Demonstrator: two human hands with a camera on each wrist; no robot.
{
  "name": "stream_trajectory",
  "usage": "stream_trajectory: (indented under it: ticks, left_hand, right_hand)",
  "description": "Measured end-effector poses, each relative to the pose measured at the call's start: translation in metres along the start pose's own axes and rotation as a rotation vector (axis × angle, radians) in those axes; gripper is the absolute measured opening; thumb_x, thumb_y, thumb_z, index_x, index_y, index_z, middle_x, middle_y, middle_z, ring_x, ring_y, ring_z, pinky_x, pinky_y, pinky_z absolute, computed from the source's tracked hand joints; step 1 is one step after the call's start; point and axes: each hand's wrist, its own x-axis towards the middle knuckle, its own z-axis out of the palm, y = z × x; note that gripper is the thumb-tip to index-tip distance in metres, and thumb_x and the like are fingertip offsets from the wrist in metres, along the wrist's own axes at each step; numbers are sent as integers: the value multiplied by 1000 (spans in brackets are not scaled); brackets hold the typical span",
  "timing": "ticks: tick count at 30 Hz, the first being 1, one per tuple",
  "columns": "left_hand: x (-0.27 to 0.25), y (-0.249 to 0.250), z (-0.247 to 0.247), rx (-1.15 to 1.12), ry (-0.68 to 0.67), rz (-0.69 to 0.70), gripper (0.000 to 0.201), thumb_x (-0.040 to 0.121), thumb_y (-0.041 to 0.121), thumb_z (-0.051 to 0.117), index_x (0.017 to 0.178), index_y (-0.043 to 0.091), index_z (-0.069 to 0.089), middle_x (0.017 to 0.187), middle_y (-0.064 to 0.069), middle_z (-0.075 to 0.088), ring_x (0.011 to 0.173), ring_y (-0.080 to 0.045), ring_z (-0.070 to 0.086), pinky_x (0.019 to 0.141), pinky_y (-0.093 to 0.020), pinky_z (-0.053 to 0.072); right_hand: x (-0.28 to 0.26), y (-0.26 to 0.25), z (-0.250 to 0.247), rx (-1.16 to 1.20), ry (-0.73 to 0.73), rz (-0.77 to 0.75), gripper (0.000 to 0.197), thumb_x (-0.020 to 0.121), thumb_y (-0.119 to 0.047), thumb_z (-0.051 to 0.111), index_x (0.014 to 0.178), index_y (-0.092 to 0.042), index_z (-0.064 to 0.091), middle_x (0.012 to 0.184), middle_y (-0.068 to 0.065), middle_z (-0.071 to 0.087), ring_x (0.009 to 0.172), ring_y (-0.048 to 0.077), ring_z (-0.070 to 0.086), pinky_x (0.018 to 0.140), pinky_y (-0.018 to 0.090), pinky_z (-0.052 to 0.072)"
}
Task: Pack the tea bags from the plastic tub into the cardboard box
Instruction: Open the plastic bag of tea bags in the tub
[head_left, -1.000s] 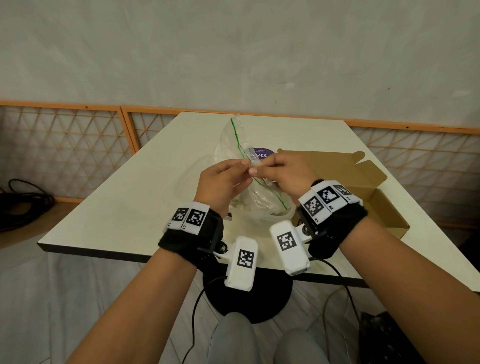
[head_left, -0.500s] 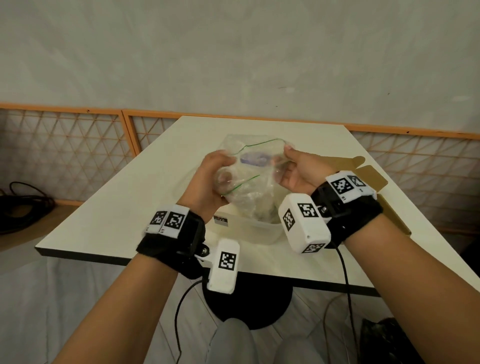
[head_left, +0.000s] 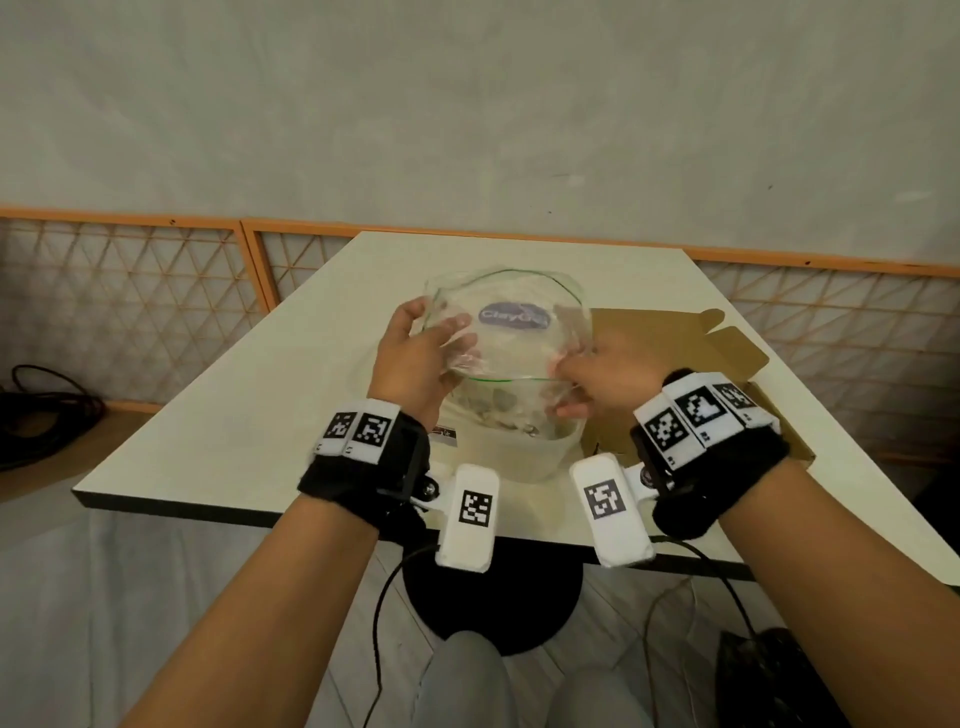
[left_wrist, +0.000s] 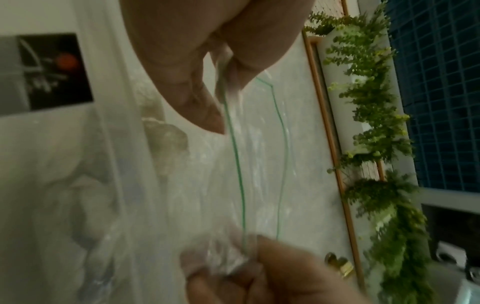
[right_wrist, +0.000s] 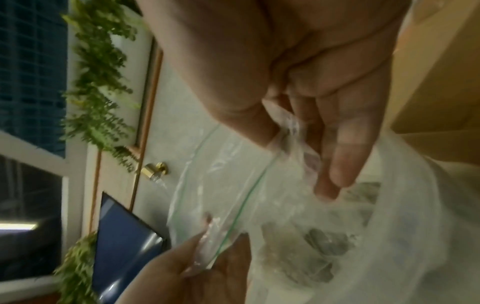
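Observation:
A clear zip bag (head_left: 511, 338) with a green seal line and a purple label stands in the translucent plastic tub (head_left: 540, 457) near the table's front edge. Its mouth is spread wide. My left hand (head_left: 415, 353) pinches the bag's left rim, and my right hand (head_left: 587, 379) pinches the right rim. Tea bags (head_left: 498, 402) show dimly through the plastic inside. In the left wrist view the fingers (left_wrist: 207, 98) pinch the green-lined edge (left_wrist: 237, 164). The right wrist view shows the bag (right_wrist: 298, 216) held open with tea bags (right_wrist: 322, 242) below. The open cardboard box (head_left: 727, 364) lies right of the tub.
The white table (head_left: 234, 415) stands on a black round base (head_left: 493, 597). Cables hang below its front edge. An orange-framed lattice screen (head_left: 130, 301) runs behind the table. Black cables lie on the floor at far left.
The bag's mouth, pinched together a second ago, has been pulled apart. My hands have moved away from each other and the opening now faces up and is wide.

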Motion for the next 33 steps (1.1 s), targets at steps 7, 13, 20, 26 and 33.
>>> stream_trajectory:
  ticks: [7,13,20,26,33]
  left_hand:
    - [-8,8,-12,-142,-115,-265,25,80,-5,28,67,9,45,61,-1,44,45,-10,43,48,-18,38]
    - [-3,11,-1,270,-86,-125,37,77,33,72,99,19,46,55,6,40,42,-10,31,43,-20,32]
    - [1,22,-1,134,-43,-167,32,93,32,55,66,15,52,72,-1,58,68,-20,58,63,-30,52]
    - [8,14,-2,-285,-11,-320,26,102,26,40,88,9,55,111,-12,61,96,-25,63,61,-34,60]
    - [-1,12,-1,-253,-142,-344,30,99,18,39,90,7,65,78,-6,68,69,-19,67,54,-30,58]
  right_hand:
    - [3,-9,-11,707,-108,168,14,96,-2,38,90,0,51,103,11,64,109,29,57,82,36,54]
    - [12,-21,10,703,20,207,10,90,-12,44,87,-6,51,70,5,53,55,14,40,79,22,43]
    - [16,-29,9,459,-36,119,22,88,-38,56,78,-19,59,70,1,59,60,17,56,66,28,48]
    - [17,-18,-2,43,98,-4,67,56,-61,75,101,-15,58,88,2,63,79,16,59,61,26,48]
    - [11,1,-10,508,-53,101,15,92,-19,55,104,-10,52,91,7,61,80,19,60,58,29,57]
